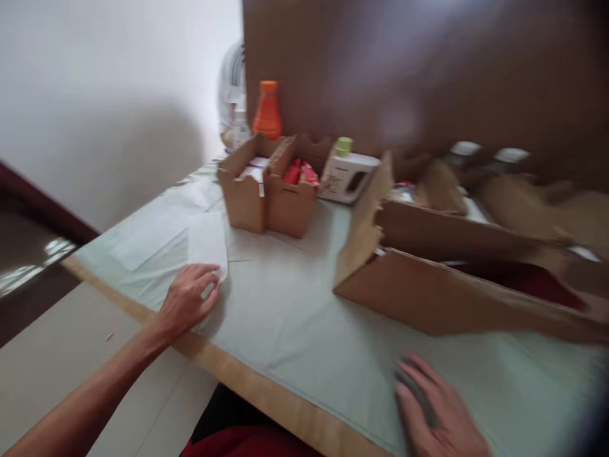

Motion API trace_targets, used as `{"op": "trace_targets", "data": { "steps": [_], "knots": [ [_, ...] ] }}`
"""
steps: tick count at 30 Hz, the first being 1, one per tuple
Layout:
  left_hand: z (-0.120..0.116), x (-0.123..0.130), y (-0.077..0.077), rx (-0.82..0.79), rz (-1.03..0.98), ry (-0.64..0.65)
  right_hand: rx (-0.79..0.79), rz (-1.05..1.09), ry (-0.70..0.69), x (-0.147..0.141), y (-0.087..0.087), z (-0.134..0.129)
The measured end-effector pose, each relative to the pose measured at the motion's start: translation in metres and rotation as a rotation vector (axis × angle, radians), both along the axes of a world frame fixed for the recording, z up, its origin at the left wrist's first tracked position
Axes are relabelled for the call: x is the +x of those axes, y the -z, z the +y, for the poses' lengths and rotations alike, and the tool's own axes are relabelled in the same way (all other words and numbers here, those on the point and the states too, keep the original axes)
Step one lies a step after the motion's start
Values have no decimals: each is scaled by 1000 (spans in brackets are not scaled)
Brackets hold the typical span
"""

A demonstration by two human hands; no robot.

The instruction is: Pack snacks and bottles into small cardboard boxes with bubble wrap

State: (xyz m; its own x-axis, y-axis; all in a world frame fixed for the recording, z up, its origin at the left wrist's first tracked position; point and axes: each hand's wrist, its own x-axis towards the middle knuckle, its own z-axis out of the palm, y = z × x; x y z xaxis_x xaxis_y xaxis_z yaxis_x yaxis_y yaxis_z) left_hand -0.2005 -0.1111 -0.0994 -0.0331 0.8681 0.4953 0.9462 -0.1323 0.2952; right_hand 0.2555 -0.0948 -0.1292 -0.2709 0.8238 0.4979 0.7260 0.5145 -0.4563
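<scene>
My left hand (190, 293) is at the table's near left edge, fingers curled and thumb and fingertips close together. They close on the near right corner of a thin white sheet (207, 236), paper or tissue, lying flat on the tablecloth. My right hand (440, 409) is low at the right, smeared by motion, over the cloth in front of the long open cardboard box (404, 285). Its fingers are bent; a dark grey patch shows between thumb and fingers, and I cannot tell whether this is shadow or a held thing.
Two small cardboard boxes (245, 203) stand at the back, holding white and red packets. An orange bottle (268, 111), a white spray bottle (241, 130) and a white jug with a green cap (349, 174) are behind or beside them. A brown panel (333, 70) backs the table.
</scene>
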Motion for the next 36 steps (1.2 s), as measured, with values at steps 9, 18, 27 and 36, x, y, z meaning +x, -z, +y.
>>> {"op": "trace_targets", "data": {
  "steps": [9,18,27,36],
  "knots": [
    [-33,167,1,-125,-207,704,-241,-202,-597,-82,-42,-17],
    [-71,123,-17,-249,-184,488,-225,198,-405,-88,-8,-30],
    [-62,117,-2,-293,-421,37,-539,264,-236,-113,-22,-11],
    [-58,124,19,-127,-260,-41,-27,-58,-360,-119,-33,-24]
  ]
}}
